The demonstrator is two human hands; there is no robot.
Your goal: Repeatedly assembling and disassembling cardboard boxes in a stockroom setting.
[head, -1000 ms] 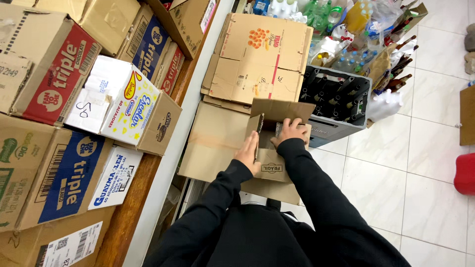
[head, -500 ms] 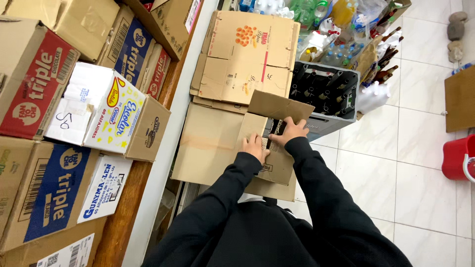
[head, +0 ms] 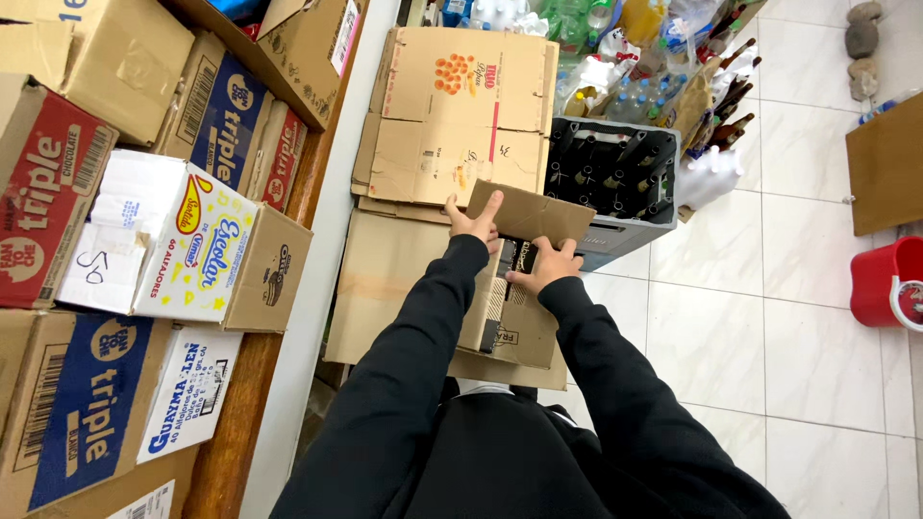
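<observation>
I hold a small brown cardboard box [head: 524, 317] in front of my chest. My left hand [head: 476, 219] grips the near left edge of its raised top flap [head: 534, 213], thumb up. The fingers of my right hand [head: 546, 266] curl over the box's open top, just under that flap. Dark packets show inside the opening. Both arms wear black sleeves. Under the box lie flattened cardboard sheets [head: 385, 279].
A flattened box with an orange print [head: 457, 111] lies ahead. A dark crate of bottles [head: 611, 178] stands on the right, with plastic bottles behind it. Stacked cartons [head: 183, 240] fill a wooden shelf on the left. A red bucket [head: 889, 284] sits on white floor tiles.
My left hand has moved up from the box's side to the flap's edge. The flap is lifted higher and the box sits closer to me.
</observation>
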